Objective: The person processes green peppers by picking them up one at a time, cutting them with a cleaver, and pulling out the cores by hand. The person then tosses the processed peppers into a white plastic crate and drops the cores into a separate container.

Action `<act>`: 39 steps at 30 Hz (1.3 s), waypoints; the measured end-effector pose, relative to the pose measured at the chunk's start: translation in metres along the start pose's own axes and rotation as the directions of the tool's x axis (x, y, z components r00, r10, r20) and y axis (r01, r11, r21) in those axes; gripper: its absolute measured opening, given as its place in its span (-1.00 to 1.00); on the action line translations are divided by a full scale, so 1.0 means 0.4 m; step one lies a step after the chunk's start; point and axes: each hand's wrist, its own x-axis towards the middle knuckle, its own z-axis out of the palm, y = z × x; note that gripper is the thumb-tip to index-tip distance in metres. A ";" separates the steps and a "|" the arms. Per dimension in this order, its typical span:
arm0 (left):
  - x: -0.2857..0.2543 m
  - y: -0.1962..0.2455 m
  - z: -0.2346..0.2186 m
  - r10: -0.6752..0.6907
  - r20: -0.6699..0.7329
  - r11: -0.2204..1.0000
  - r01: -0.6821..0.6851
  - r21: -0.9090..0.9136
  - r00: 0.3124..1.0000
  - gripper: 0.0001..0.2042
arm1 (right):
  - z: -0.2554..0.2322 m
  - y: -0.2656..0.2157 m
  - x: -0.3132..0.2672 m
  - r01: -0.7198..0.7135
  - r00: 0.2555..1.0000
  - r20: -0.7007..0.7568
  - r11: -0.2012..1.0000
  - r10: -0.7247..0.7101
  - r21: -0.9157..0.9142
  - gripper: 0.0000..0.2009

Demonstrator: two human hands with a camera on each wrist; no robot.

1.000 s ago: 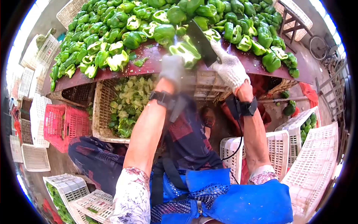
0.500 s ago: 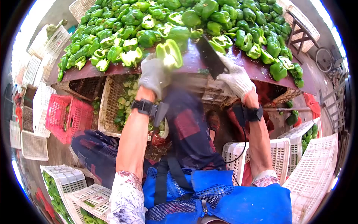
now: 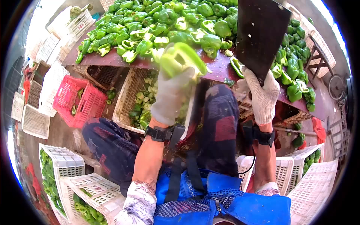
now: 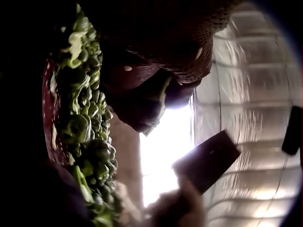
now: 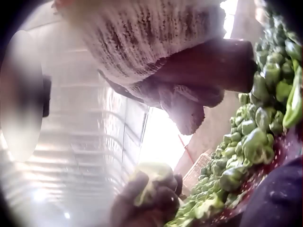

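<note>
My left hand [image 3: 170, 97], in a pale knit glove, holds a cut green bell pepper [image 3: 185, 56] above the table's front edge. Its hollow pale inside shows, and motion blurs it. In the left wrist view this hand is mostly dark. My right hand [image 3: 263, 93], gloved too, grips a cleaver [image 3: 260, 37] by its handle [image 5: 213, 66]. The broad dark blade points up and away, with small pale bits stuck on it. Beside the right fingers, a cut pepper piece [image 3: 236, 67] lies on the red table [image 3: 221, 71].
Many green peppers [image 3: 157, 22], whole and cut, are heaped across the table. Under its front edge stands a crate [image 3: 122, 107] with pepper scraps. A pink crate [image 3: 80, 101] is at the left. White crates [image 3: 71, 165] stand at both sides, close around the person's knees.
The right hand has raised the cleaver off the table, blade now upright and nearer the camera. The left hand has lifted the cut pepper and turned it. The head view has shifted.
</note>
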 end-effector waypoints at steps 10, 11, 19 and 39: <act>0.088 -0.034 -0.109 0.682 0.358 0.111 -0.574 0.811 0.638 -0.40 | 0.042 -0.034 -0.013 0.831 0.389 0.600 -0.015 -0.698 -0.556 -0.56; 0.091 -0.022 -0.116 0.636 0.379 0.072 -0.540 0.839 0.673 -0.39 | 0.048 -0.034 -0.010 0.836 0.379 0.600 -0.018 -0.704 -0.549 -0.55; -0.072 -0.038 -0.157 0.442 0.161 0.472 -0.381 0.795 0.883 -0.44 | 0.060 -0.012 0.009 0.820 0.412 0.557 0.028 -0.721 -0.571 -0.54; -0.030 -0.016 -0.076 0.591 0.160 0.263 -0.377 0.888 0.790 -0.52 | 0.008 0.201 0.098 0.158 0.983 0.154 0.880 -0.098 -0.447 -0.75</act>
